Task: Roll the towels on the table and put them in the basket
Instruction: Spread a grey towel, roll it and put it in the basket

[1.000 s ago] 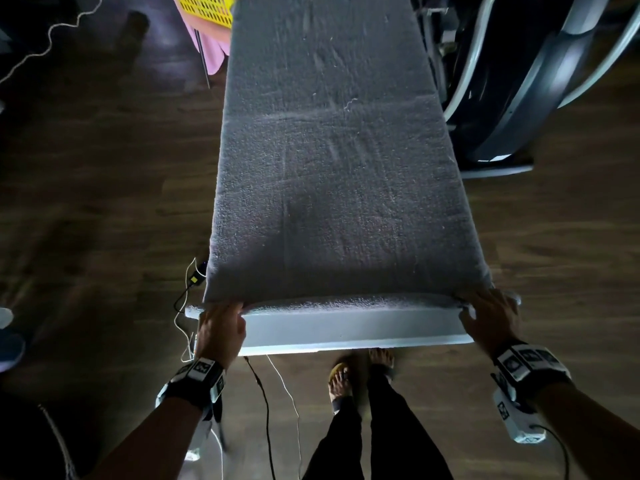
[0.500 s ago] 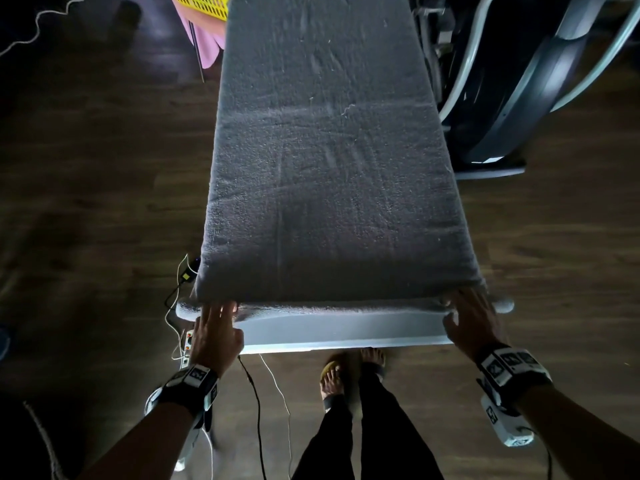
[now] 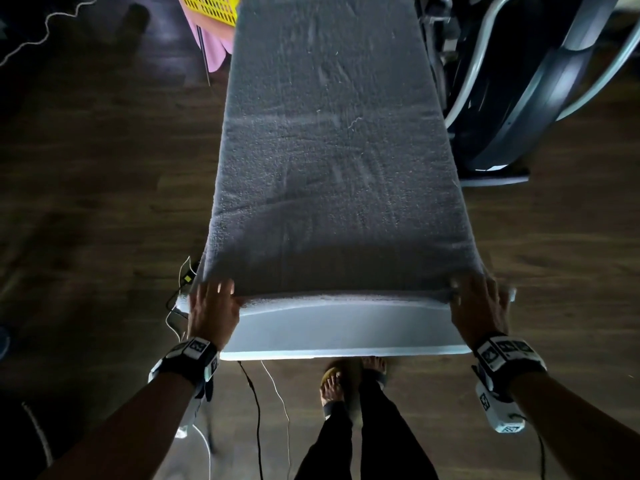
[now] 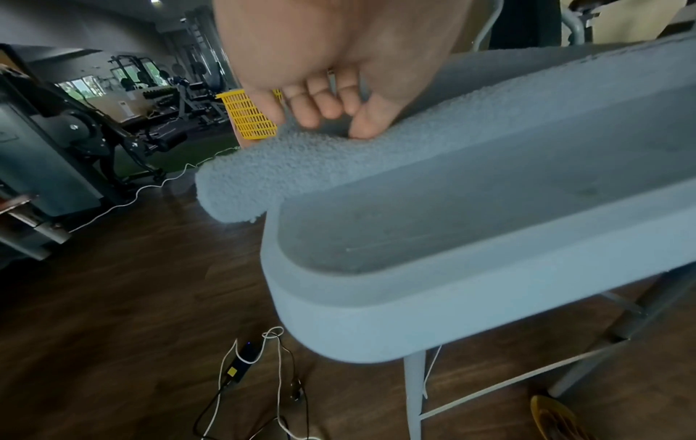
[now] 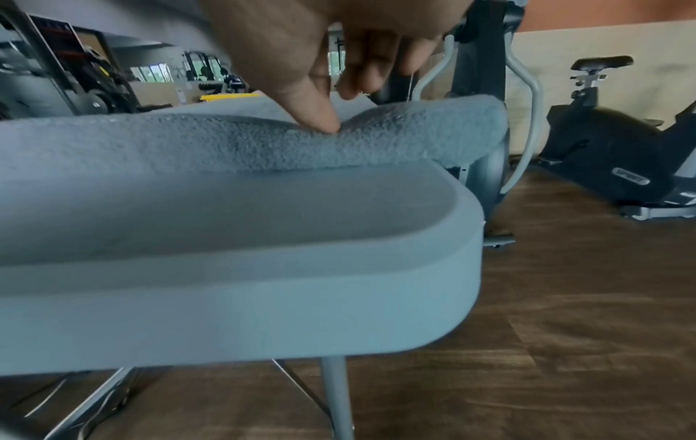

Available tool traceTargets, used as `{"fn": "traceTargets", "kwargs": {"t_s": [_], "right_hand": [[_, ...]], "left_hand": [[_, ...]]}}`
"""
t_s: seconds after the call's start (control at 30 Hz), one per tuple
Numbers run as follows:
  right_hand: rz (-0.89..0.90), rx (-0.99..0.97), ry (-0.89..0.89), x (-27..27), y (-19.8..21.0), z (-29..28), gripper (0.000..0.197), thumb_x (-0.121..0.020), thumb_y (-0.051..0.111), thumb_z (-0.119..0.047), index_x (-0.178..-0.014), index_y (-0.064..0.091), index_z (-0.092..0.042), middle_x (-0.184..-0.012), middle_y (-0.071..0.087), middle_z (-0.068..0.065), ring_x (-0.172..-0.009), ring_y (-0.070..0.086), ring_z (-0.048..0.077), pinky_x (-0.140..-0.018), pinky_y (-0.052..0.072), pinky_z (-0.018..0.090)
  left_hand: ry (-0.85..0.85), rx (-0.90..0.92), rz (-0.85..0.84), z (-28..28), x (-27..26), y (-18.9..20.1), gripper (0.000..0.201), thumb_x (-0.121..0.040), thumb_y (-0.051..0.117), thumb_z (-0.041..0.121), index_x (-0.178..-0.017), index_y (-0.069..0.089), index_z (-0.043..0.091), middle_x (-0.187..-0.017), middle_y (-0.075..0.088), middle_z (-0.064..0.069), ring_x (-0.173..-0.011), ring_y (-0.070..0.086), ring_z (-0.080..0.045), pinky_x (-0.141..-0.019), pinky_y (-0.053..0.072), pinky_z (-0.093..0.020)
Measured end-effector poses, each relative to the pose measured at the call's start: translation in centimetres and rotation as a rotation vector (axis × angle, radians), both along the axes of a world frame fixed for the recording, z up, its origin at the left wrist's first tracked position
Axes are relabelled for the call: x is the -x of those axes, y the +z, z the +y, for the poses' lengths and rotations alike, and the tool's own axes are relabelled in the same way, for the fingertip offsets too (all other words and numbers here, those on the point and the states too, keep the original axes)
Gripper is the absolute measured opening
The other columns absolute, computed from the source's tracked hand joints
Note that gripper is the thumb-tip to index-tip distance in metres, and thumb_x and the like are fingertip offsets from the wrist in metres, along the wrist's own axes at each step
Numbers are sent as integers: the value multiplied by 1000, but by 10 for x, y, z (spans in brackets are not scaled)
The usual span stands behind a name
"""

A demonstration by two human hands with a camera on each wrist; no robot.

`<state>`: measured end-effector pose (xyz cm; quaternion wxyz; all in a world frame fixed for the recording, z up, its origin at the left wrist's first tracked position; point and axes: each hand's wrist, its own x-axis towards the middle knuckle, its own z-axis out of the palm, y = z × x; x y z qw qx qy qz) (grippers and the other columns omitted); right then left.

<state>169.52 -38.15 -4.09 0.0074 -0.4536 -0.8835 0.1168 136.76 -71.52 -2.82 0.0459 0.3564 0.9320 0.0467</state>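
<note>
A long gray towel (image 3: 332, 161) lies flat along a narrow white table (image 3: 339, 332) and covers nearly all of its top; only a bare strip shows at the 6 o'clock end, near the person. The near edge of the towel is turned over into a thin roll. In the head view the left hand (image 3: 212, 311) sits on the roll's corner at 8 o'clock and the right hand (image 3: 479, 308) on the corner at 4 o'clock, well apart from each other. This view shows only the backs of the hands, so the grip is unclear there. The left wrist view shows the fingertips (image 4: 312, 117) and thumb bent down and pressing into the roll, which sticks out past the table's side. The right wrist view shows the thumb pushed into the roll with the fingers curled behind it. A yellow basket (image 3: 211, 8) stands at 11 o'clock beside the far end of the table. An exercise bike (image 5: 617, 143) appears only in the right wrist view, at 3 o'clock.
</note>
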Motion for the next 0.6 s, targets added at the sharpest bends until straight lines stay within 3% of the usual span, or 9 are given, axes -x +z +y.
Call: {"fn": "traceTargets", "kwargs": {"t_s": [0.07, 0.13, 0.2, 0.27, 0.37, 0.43, 0.47, 0.53, 0.6], "right_hand": [[39, -10, 111, 2, -4, -1, 17, -72, 52, -10, -87, 63, -10, -100, 55, 16, -99, 50, 39, -88, 41, 51], [12, 14, 152, 1, -5, -4, 22, -64, 62, -10, -86, 63, -10, -96, 57, 13, -94, 53, 37, -83, 46, 48], [-22, 31, 158, -2, -3, -5, 40, -58, 76, -9, -96, 65, -14, -105, 61, 8, -102, 52, 32, -86, 43, 45], [3, 10, 169, -3, 1, -5, 43, -58, 80, -7, -98, 67, -15, -103, 65, 7, -100, 56, 32, -82, 45, 44], [38, 14, 107, -1, 6, -2, 36, -59, 78, -3, -92, 70, -16, -93, 68, 7, -93, 61, 35, -80, 46, 45], [-22, 25, 64, 1, 7, -2, 26, -63, 75, -11, -87, 71, -20, -89, 69, 3, -93, 61, 31, -85, 40, 44], [-58, 29, 66, 1, 6, -1, 20, -67, 72, -17, -86, 72, -22, -88, 70, 2, -92, 61, 30, -88, 37, 44], [-113, 67, 62, 1, 5, 2, 20, -76, 62, -25, -95, 69, -24, -92, 71, 3, -93, 63, 28, -94, 32, 44], [-121, 97, 11, 1, 4, 7, 26, -81, 63, -22, -107, 63, -21, -101, 68, 9, -99, 60, 31, -96, 30, 45]], "left_hand": [[-43, -32, -21, -1, -2, -6, 20, -74, 60, 7, -94, 59, 4, -100, 56, -21, -93, 57, -41, -75, 52, -52], [-104, -1, -37, -4, -5, -13, 30, -74, 51, 20, -99, 57, 4, -95, 57, -19, -87, 56, -39, -70, 51, -47], [-114, 77, -86, -8, -6, -14, 40, -68, 63, 20, -105, 58, 5, -100, 59, -19, -89, 56, -39, -72, 50, -47], [-105, 100, -109, -8, -3, -10, 50, -58, 79, 6, -105, 62, 4, -103, 63, -19, -91, 60, -41, -72, 52, -50], [-80, 75, -117, 2, -1, 3, 32, -58, 80, -3, -87, 69, 4, -86, 69, -15, -78, 66, -37, -70, 53, -47], [-83, 78, -108, 8, 0, 9, 14, -67, 77, 4, -71, 64, 10, -69, 66, -11, -65, 65, -33, -62, 53, -41], [-78, 89, -112, 7, 0, 9, 16, -71, 76, 8, -66, 61, 12, -62, 64, -11, -58, 63, -33, -55, 52, -38], [-77, 62, -97, 3, 1, 5, 14, -73, 76, 10, -74, 62, 12, -61, 64, -11, -53, 63, -33, -47, 51, -37], [-86, 14, -53, -2, 6, -2, 24, -75, 75, 9, -96, 62, 10, -83, 68, -14, -72, 67, -35, -60, 55, -45]]}}
